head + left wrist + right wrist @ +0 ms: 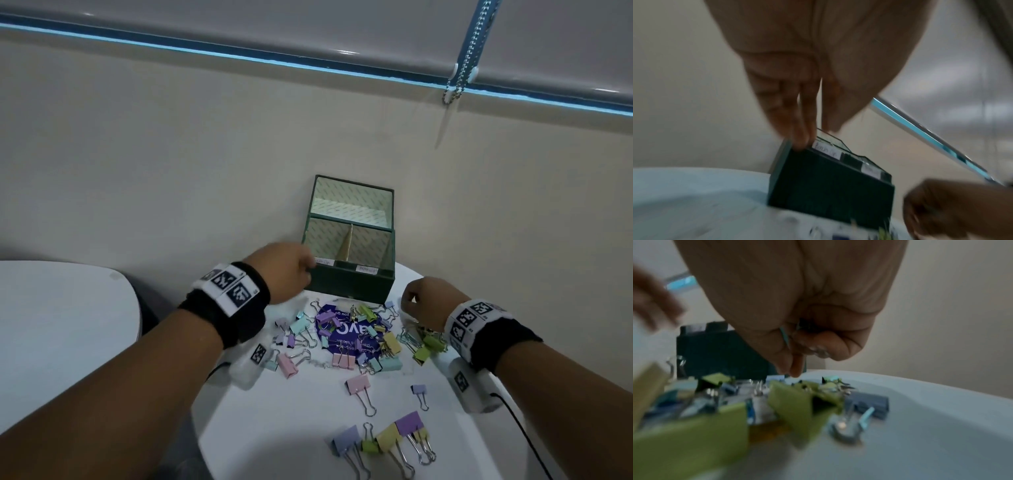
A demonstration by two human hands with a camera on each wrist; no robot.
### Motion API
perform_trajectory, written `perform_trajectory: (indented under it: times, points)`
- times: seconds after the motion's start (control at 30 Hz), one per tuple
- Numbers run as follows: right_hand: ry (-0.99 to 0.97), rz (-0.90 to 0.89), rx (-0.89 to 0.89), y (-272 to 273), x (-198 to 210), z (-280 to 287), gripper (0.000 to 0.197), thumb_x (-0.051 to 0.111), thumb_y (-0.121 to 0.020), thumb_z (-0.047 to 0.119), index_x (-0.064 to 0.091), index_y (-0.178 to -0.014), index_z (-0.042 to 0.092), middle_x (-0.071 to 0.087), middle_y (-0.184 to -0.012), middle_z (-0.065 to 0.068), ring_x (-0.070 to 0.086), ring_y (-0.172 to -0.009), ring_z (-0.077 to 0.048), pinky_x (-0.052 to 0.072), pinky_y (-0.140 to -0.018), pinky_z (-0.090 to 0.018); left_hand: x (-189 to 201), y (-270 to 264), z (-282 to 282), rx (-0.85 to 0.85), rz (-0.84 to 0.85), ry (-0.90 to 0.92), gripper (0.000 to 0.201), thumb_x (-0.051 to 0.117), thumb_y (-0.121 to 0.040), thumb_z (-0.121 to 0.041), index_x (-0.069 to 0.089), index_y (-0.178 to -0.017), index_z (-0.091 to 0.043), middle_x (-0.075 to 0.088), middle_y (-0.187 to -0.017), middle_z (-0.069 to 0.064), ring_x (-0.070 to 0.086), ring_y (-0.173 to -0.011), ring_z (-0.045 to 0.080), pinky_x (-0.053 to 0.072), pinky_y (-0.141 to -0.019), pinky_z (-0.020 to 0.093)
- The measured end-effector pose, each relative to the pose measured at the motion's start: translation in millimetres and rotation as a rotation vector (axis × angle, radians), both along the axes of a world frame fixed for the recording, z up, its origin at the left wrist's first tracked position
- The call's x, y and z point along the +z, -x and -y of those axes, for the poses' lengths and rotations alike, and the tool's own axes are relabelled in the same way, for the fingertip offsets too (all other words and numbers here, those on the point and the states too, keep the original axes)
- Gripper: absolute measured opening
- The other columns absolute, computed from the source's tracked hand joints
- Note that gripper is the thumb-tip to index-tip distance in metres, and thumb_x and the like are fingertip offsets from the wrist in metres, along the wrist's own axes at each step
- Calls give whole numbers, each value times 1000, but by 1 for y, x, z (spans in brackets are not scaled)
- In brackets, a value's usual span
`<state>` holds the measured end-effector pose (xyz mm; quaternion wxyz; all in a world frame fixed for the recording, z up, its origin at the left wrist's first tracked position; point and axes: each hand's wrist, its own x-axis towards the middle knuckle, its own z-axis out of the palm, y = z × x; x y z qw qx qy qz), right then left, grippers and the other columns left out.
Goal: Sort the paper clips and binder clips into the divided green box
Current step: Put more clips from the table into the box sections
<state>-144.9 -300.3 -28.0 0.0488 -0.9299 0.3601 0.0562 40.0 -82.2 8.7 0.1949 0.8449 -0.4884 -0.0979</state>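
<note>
The green box [352, 284] stands open at the table's far edge against the wall, with its lid up and a divider [346, 250] between two labelled compartments. My left hand [291, 270] reaches to its front left corner, and straight fingertips [801, 142] touch the rim by a white label [827, 150]. Pastel binder clips [356, 337] lie heaped in front of the box. My right hand [423, 298] hovers over the heap's right side, with its fingers [818, 344] curled round a light blue paper clip [784, 336]. Green binder clips [793, 407] lie just below it.
More binder clips [394, 442] lie near the round white table's [274, 428] front edge. A purple printed disc [346, 337] sits under the heap. A second white table [61, 325] stands to the left across a gap. A blind chain [462, 68] hangs on the wall at the upper right.
</note>
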Motion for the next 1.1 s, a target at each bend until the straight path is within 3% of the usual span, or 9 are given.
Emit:
perform_trajectory:
  times: [0.07,0.17,0.37,0.47,0.67,0.8,0.87,1.0,1.1]
  points:
    - [-48,42,7,-3,2,-2,17,59,-95,33,71,-105,26,61,-94,6,56,-86,-14,45,-80,-24,-11,7,-9,-60,82,-241,37,54,-99,-32,56,-135,-28,56,-136,-4,55,-119,16,42,-100,30]
    - [-93,2,2,-12,-1,-9,26,65,-93,36,70,-118,31,63,-114,5,52,-94,-13,43,-90,-25,-23,8,-13,-46,103,-320,42,48,-100,-27,49,-141,-31,49,-143,-1,51,-126,21,43,-104,34]
    - [-39,-77,-28,-17,8,-20,18,69,-89,32,68,-100,17,68,-102,0,62,-91,-17,47,-75,-24,-34,18,-9,-120,156,-319,46,54,-88,-5,55,-128,-28,52,-117,0,54,-112,23,50,-93,40]
    - [-48,-24,-4,-17,35,-23,14,67,-91,29,64,-94,15,67,-93,0,64,-82,-16,53,-74,-27,-37,17,-9,-102,149,-322,22,53,-87,-9,55,-104,-24,48,-105,-1,55,-106,23,50,-90,39]
    - [-111,221,113,-60,78,-49,15,62,-93,20,55,-80,16,65,-86,-1,57,-73,-14,46,-61,-23,-44,16,-20,-48,118,-323,30,52,-95,-26,57,-124,-26,51,-117,0,56,-105,20,51,-92,38]
    - [-128,227,88,-102,73,-66,12,55,-93,18,57,-82,14,64,-88,-7,59,-75,-18,55,-70,-30,-43,20,-27,-11,90,-285,30,52,-94,-25,51,-123,-24,54,-118,1,57,-104,22,51,-91,39]
    - [-152,299,50,-114,71,-72,6,60,-91,18,63,-92,13,69,-101,-5,65,-90,-19,55,-81,-33,-44,25,-29,7,80,-261,37,54,-92,-25,44,-128,-23,56,-121,2,59,-105,23,51,-90,39]
    - [-114,298,98,-113,62,-82,38,67,-90,31,61,-128,29,59,-132,5,54,-122,-23,48,-100,-36,-46,29,-36,-1,107,-261,35,52,-94,-30,45,-126,-21,53,-122,4,56,-110,24,49,-90,39]
    - [58,358,193,-96,56,-96,18,66,-90,26,68,-106,34,59,-111,13,58,-107,-18,53,-95,-40,-47,29,-38,-17,142,-331,34,54,-93,-34,47,-123,-19,49,-121,6,53,-112,26,47,-88,39]
